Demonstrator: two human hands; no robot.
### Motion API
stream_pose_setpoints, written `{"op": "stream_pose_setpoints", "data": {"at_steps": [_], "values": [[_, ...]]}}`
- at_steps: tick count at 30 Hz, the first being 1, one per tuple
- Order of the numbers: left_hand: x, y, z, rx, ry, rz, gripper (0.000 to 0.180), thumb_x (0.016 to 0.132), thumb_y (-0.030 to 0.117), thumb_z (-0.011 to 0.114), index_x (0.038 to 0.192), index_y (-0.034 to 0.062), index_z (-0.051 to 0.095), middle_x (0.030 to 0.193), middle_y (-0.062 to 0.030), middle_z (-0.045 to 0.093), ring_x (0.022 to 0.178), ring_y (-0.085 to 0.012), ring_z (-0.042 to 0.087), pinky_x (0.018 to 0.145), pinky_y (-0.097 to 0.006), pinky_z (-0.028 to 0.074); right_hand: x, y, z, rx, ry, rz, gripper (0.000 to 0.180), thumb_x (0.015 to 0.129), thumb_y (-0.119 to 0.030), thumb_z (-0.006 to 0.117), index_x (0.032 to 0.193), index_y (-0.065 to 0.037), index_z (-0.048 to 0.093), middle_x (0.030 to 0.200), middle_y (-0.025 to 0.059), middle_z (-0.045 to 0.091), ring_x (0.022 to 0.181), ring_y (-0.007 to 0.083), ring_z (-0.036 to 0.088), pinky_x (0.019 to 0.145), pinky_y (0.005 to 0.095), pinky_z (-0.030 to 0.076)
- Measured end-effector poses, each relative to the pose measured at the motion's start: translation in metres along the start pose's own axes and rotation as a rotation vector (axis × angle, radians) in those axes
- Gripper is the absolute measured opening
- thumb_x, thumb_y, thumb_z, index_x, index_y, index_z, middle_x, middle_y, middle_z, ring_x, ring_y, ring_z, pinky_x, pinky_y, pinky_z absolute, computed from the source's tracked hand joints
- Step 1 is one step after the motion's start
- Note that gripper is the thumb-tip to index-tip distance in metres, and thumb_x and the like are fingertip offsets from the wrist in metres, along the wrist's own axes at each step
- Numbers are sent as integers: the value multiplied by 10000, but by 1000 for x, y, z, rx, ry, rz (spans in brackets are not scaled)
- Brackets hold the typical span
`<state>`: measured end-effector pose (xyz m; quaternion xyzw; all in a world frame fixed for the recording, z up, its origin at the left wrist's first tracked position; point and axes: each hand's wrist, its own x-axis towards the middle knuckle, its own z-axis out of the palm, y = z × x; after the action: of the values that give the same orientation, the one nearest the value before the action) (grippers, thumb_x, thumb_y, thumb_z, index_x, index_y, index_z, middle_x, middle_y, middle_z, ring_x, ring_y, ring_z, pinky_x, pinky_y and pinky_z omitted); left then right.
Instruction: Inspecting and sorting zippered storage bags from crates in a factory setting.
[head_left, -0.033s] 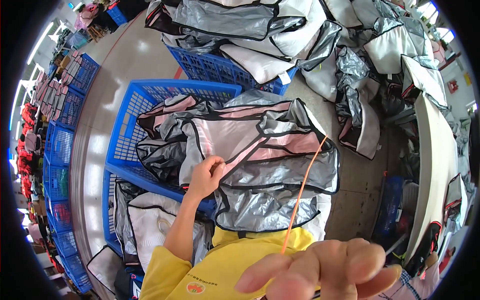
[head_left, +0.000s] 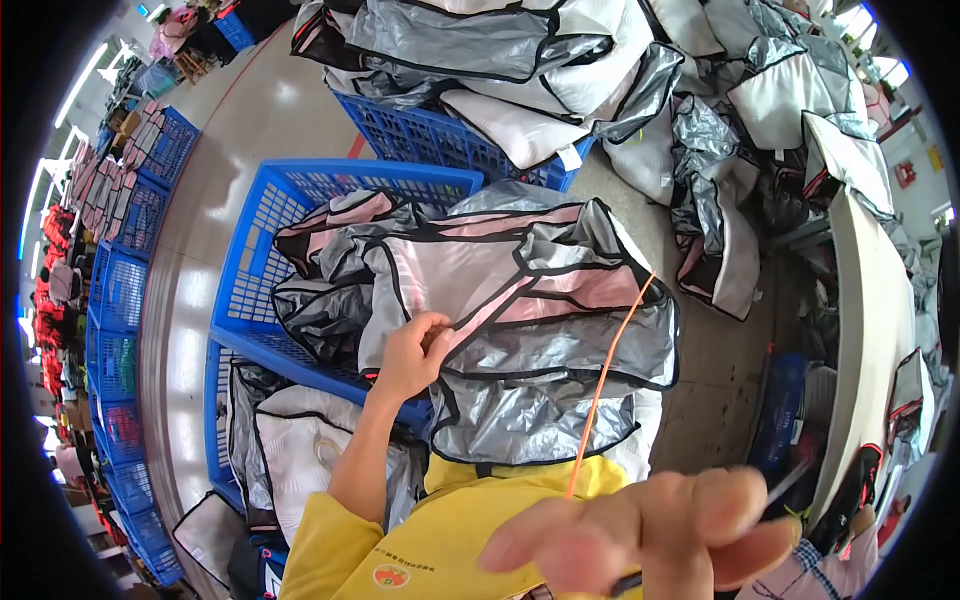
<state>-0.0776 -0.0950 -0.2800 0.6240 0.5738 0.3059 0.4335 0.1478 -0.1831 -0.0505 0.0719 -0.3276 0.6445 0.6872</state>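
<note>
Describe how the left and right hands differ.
The left hand is at the pink and silver fabric; the right hand is raised close to the camera. The left hand looks smaller and sharper; the right hand looks larger and blurred. The left hand is curled; the right hand is more spread. Both are bare.

wide downward fisheye from head height

At five o'clock, the right hand point(head_left: 645, 535) was found blurred and cut off by the lower edge; its grip could not be determined. The orange cord's point(head_left: 608, 364) lower end was hidden there. The silver-and-white fabric pile point(head_left: 450, 45) was cropped at twelve o'clock. Red items point(head_left: 50, 330) at nine o'clock were too small to be identified.
</note>
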Motion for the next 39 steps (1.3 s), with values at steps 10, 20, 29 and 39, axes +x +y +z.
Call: {"op": "stream_pose_setpoints", "data": {"at_steps": [10, 20, 29, 39], "values": [[0, 11, 5, 574, 41, 274, 458, 886, 428, 766, 1166, 68, 725, 884, -125, 669, 828, -352, 667, 706, -451, 523, 41, -18, -307, -2464, 311, 683, 473, 974, -483, 651, 1065, -24, 720, 974, 192, 744, 852, 349, 737, 750, 462, 564], [1, 39, -48, 479, 368, 307, 195, 834, 110, 804, 1009, 33, 766, 811, -130, 637, 748, -325, 651, 664, -398, 500, 27, -50, -297, -2334, 471, 774, 375, 896, -358, 724, 978, 7, 722, 915, 216, 749, 880, 351, 752, 777, 462, 566], [-48, 126, -135, 497, 778, 692, 359, 744, -101, 687, 1093, -48, 751, 842, -111, 590, 766, -260, 559, 733, -339, 461, 18, -81, -50, -1733, 756, -138, 106, 925, -25, 710, 980, 64, 697, 819, 4, 668, 751, 67, 554, 707, 234, 451], [-65, -105, -45, 565, 268, 293, 653, 751, -109, 614, 1342, 149, 715, 1000, -135, 595, 973, -335, 602, 883, -413, 504, -146, 11, -255, -1766, 551, 129, 128, 1013, -87, 664, 1028, -6, 565, 618, 57, 503, 543, 105, 456, 513, 297, 387]]}}
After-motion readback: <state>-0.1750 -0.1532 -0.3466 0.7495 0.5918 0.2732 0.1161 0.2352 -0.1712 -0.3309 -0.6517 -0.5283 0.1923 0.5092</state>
